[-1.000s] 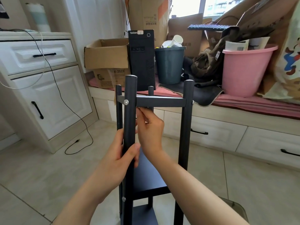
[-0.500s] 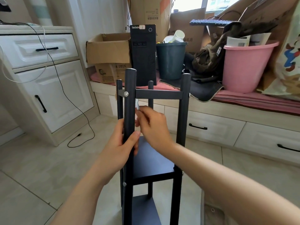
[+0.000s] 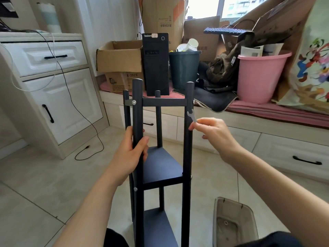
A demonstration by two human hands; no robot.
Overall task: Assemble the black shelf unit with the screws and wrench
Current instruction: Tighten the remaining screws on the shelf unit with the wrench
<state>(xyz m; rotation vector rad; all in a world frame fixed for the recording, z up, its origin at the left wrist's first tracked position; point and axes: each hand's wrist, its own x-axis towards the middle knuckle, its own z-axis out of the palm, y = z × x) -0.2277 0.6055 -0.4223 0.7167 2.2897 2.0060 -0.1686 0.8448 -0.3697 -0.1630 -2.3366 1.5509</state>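
The black shelf unit [image 3: 161, 163] stands upright on the tiled floor in front of me, with round posts, a top crossbar and two shelf boards below. A silver screw head [image 3: 133, 102] shows on the near left post at the crossbar. My left hand [image 3: 132, 152] grips that near left post at mid height. My right hand [image 3: 211, 132] is to the right of the near right post and pinches a small flat silver wrench [image 3: 192, 116], its open jaw pointing up close to the post's top joint.
A clear plastic bin [image 3: 233, 223] with a small washer inside sits on the floor at lower right. Behind the shelf runs a low bench with drawers, carrying cardboard boxes, a black computer tower [image 3: 155, 63], a dark bin and a pink bucket [image 3: 261, 75]. A white cabinet [image 3: 53, 97] stands left, with a cable trailing.
My right hand has come out from inside the frame, beside the near left post, and moved to the outer side of the near right post, holding the wrench. The left hand keeps its grip.
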